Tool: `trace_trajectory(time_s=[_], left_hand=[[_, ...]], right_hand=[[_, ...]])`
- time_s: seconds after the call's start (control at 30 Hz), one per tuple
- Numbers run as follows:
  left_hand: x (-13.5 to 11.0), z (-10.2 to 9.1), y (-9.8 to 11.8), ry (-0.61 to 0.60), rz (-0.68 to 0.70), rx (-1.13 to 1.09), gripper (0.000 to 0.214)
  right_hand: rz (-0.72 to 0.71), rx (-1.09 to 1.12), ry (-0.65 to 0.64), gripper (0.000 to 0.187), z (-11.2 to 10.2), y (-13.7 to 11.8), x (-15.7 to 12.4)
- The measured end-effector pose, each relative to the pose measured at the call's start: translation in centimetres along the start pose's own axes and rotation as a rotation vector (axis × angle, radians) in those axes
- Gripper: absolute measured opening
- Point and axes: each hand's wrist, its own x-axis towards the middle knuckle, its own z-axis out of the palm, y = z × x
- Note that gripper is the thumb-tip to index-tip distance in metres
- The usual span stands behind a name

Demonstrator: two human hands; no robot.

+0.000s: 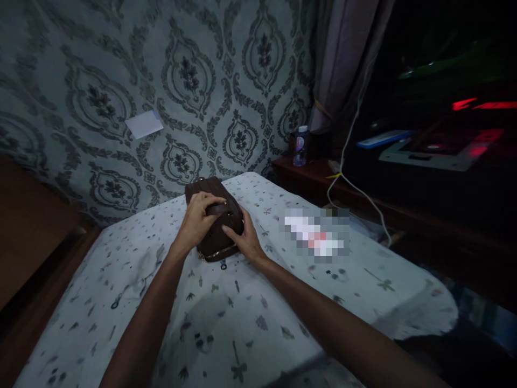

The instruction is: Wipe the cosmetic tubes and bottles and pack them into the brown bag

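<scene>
A dark brown bag (216,243) with metal zip trim along its near edge lies on a white sheet (226,323) with a small leaf and flower print. My left hand (197,218) is over its top, fingers and thumb closed around a brown strap (217,208) fixed to the bag. Against the bag's right side is my right hand (247,237), its thumb on the upper face and its fingers around the side, partly hidden. Both hands touch the bag.
Behind the bed stands a patterned wall (189,75) with a white card (144,124) on it. A bottle (300,146) stands on a dark red ledge at right, near a white cable (355,124). A blurred-out patch (315,233) covers something on the sheet.
</scene>
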Motion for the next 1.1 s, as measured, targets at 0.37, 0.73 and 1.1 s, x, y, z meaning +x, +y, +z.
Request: trace_trajectory(time_s=[0.37, 0.73, 1.1], left_hand=[[-2.9, -2.0, -0.6, 0.074, -0.084, 0.144, 0.005], [-3.3, -1.8, -1.2, 0.185, -0.084, 0.025, 0.014], [-3.5, -0.8, -0.9, 0.202, -0.097, 0.205, 0.019]], right_hand=[[0.122, -0.067, 0.052, 0.118, 1.5, -0.7, -0.3], [0.115, -0.128, 0.131, 0.12, 2.3, 0.0, -0.1], [0.06, -0.124, 0.1, 0.116, 2.1, -0.5, 0.0]])
